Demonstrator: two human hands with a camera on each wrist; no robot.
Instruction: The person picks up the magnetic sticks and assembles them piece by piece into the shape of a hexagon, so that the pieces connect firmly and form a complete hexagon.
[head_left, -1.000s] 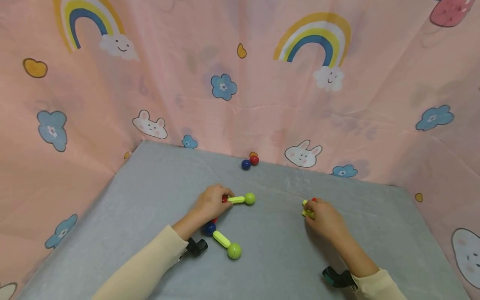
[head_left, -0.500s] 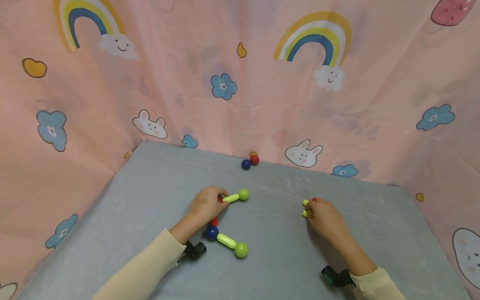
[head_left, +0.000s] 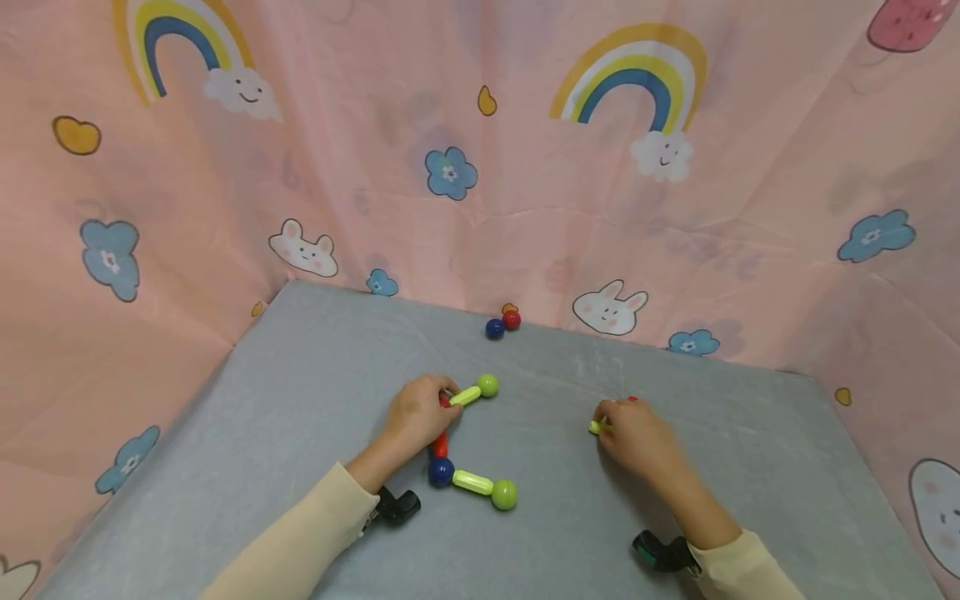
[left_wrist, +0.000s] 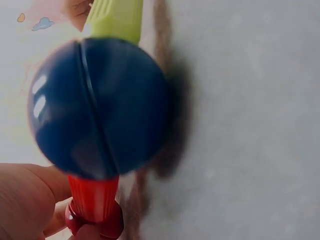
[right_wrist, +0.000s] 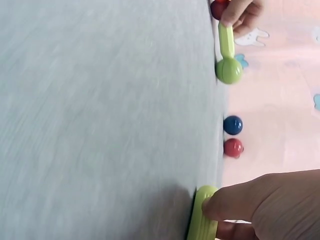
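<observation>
My left hand (head_left: 416, 410) grips the red ball (head_left: 446, 400) at one corner of a joined magnetic ball-and-rod shape. From that corner a yellow-green rod (head_left: 467, 396) runs to a green ball (head_left: 487, 385). A red rod (head_left: 440, 444) leads down to a blue ball (head_left: 441, 472), then another yellow-green rod (head_left: 472, 482) ends in a second green ball (head_left: 505, 495). The blue ball (left_wrist: 100, 110) fills much of the left wrist view. Further right, my right hand (head_left: 641, 437) pinches a yellow-green rod (right_wrist: 202, 220); a bit of red (head_left: 632, 399) peeks out behind the fingers, mostly hidden.
A loose blue ball (head_left: 495, 329) and a red ball (head_left: 512, 320) lie at the back edge of the grey tabletop (head_left: 547, 533). A pink patterned curtain (head_left: 525, 225) rises behind and along the sides. Each wrist carries a small black camera.
The shape in my left hand has swung, its blue ball and lower green ball shifting right. My right hand has moved slightly left; one of two rod ends seen there earlier is now hidden.
</observation>
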